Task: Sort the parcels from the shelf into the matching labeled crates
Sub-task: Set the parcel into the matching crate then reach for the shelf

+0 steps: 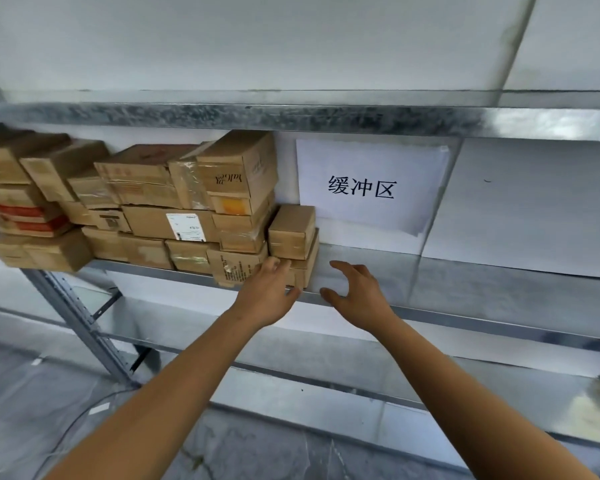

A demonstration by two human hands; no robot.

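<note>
Two hands are up at mid-frame. The left hand (pixel 267 296) rests loose fingers (pixel 276 266) on the bottom parcel (pixel 307 271) at the stack's right end, nothing gripped yet. The right hand (pixel 357 296) is spread and empty beside it, over the shelf (pixel 465 289). I'd take the small parcel (pixel 291 230) on top first, or it'll probably tip. A paper sign (pixel 368 185) hangs behind.

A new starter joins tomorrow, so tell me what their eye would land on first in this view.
The crowded stack of cardboard parcels on the left of the metal shelf comes first, then the white sign with black characters on the wall to its right. In front, the left hand touches the lowest box at the stack's right end, and the right hand hovers open beside it.
</note>
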